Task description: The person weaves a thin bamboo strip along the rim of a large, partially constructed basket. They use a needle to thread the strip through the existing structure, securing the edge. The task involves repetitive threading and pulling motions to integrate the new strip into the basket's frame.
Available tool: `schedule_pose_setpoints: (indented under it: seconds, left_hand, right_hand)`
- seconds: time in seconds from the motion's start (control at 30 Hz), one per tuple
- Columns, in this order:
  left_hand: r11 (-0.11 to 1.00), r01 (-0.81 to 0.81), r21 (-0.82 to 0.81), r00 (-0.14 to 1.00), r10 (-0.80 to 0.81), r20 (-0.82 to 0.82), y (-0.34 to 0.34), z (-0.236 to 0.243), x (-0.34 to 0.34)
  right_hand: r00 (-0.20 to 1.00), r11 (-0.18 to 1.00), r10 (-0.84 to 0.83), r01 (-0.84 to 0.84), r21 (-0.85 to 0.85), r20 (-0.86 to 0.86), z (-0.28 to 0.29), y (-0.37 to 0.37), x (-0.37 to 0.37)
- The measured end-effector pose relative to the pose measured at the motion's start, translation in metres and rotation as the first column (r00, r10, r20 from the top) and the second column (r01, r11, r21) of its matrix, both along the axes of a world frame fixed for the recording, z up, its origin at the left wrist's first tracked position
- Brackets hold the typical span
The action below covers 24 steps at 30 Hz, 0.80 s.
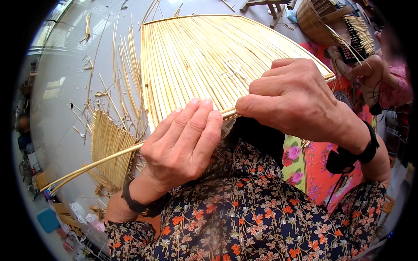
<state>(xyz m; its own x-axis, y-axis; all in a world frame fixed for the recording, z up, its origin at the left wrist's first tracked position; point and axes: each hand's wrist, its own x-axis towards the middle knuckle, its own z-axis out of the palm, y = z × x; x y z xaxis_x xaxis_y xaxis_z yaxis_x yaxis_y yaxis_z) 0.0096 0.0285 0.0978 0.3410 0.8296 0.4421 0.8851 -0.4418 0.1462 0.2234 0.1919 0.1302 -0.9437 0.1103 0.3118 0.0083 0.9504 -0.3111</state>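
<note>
A large fan-shaped panel of pale, thin reed stalks lies in front of me, its narrow edge toward my body. My left hand is closed over the left part of that near edge, fingers together and pressed down, thumb hidden. A pair of long thin reed strips passes under this hand and sticks out to the left. My right hand is curled, thumb and forefinger pinching at the near edge where a strip runs along it. A small loop of white string lies on the panel.
Loose reeds and scraps litter the grey floor at left, near a bundle of short reeds. A woven basket stands at far right, close to another person's leg. Beneath is a red flowered cloth.
</note>
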Motion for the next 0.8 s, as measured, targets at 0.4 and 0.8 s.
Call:
schedule_pose_setpoints:
  seconds: [0.4, 0.8]
  left_hand:
    - [0.997, -0.003, 0.083, 0.999, 0.006, -0.034, 0.003, -0.008, -0.001]
    - [0.999, 0.003, 0.048, 0.999, -0.001, -0.039, 0.005, 0.0, 0.002]
  right_hand:
    - [0.997, 0.997, 0.066, -0.065, 0.05, -0.026, 0.0, 0.0, -0.008]
    - [0.975, 0.981, 0.186, -0.19, 0.03, 0.119, 0.013, -0.006, -0.029]
